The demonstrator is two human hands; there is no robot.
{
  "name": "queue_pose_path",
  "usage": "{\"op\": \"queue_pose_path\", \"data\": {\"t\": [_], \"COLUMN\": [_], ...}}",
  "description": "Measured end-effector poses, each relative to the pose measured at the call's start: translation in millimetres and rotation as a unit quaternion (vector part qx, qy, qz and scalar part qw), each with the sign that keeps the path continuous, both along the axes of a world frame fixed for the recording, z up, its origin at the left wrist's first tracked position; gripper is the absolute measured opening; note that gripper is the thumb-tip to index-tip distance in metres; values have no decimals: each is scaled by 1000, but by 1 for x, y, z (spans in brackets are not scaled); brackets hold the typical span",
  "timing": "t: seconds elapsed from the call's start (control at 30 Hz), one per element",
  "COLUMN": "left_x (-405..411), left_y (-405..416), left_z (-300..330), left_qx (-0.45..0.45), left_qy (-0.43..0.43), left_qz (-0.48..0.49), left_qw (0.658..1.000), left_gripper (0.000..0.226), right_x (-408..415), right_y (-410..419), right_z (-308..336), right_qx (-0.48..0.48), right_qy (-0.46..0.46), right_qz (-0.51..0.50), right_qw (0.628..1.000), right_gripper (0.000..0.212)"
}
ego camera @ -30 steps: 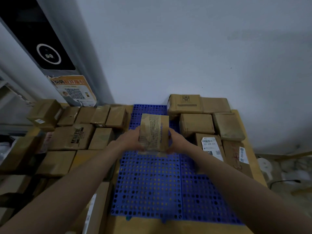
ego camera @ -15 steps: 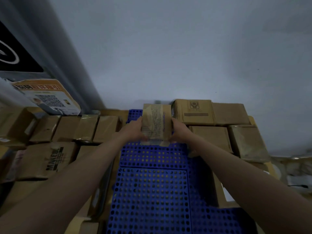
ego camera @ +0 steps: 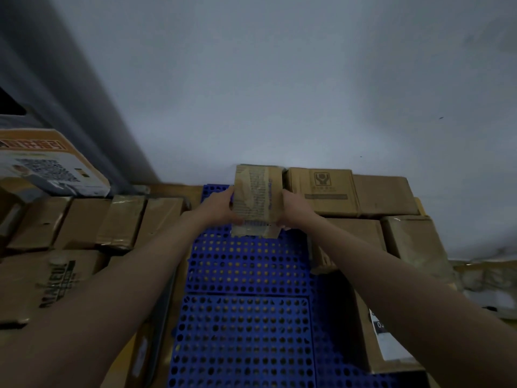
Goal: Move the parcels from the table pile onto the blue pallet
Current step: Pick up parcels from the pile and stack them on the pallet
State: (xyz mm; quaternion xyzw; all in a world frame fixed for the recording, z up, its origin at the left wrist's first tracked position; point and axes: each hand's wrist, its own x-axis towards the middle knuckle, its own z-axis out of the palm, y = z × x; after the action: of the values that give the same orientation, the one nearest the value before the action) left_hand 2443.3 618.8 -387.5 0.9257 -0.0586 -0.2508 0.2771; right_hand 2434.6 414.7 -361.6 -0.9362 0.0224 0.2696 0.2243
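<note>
Both hands hold one taped brown parcel (ego camera: 257, 200) at the far end of the blue pallet (ego camera: 246, 317), hard against the pale wall (ego camera: 279, 93). The left hand (ego camera: 216, 207) grips its left side, thumb curled over the near face; the right hand (ego camera: 293, 211) clasps its right side, fingers wrapped round the edge. Whether the parcel's base rests on the pallet or hangs just above it cannot be told.

Just right of the held parcel, touching or nearly so, stands a box with a printed logo (ego camera: 321, 191), and beyond that a plain box (ego camera: 384, 196), both along the wall. More boxes (ego camera: 414, 242) fill the pallet's right side, one near the right forearm bearing a white label (ego camera: 384, 337). These hem in the open blue strip on the right.

Left of the pallet, a row of cardboard parcels (ego camera: 123, 219) lies on the surface, with a box printed in dark letters (ego camera: 53, 281) nearer. A carton with an orange band and QR code (ego camera: 47, 163) sits above them at far left.
</note>
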Motion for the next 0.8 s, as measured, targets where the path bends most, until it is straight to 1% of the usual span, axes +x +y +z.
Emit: {"op": "queue_pose_path", "data": {"t": [0.07, 0.13, 0.2, 0.27, 0.33, 0.5, 0.7, 0.8], "left_x": [-3, -10, -20, -33, -50, -110, -200, -242], "left_y": [-1, 0, 3, 7, 11, 17, 20, 22], "left_z": [1, 5, 12, 23, 37, 79, 120, 131], "left_qx": [22, 59, 91, 112, 121, 108, 131, 113], "left_qy": [3, 12, 5, -4, 1, 11, -2, -6], "left_qz": [-1, -3, -5, -5, -5, 7, -6, 1], "left_qw": [1000, 998, 996, 994, 993, 994, 991, 994], "left_gripper": [103, 114, 119, 117, 113, 104, 98, 94], "right_x": [-4, -11, -21, -34, -49, -97, -168, -203], "right_y": [0, -1, -3, -5, -7, -13, -12, -8], "right_z": [2, 4, 9, 16, 24, 47, 68, 77], "right_qx": [2, 5, 14, 18, 24, 12, 24, 28], "right_qy": [-10, -26, -42, -58, -55, -32, -9, 6], "right_qz": [-6, -8, -7, -3, -3, 34, 89, 111], "right_qw": [1000, 1000, 999, 998, 998, 999, 996, 993], "right_gripper": [63, 66, 68, 66, 64, 80, 85, 86]}}
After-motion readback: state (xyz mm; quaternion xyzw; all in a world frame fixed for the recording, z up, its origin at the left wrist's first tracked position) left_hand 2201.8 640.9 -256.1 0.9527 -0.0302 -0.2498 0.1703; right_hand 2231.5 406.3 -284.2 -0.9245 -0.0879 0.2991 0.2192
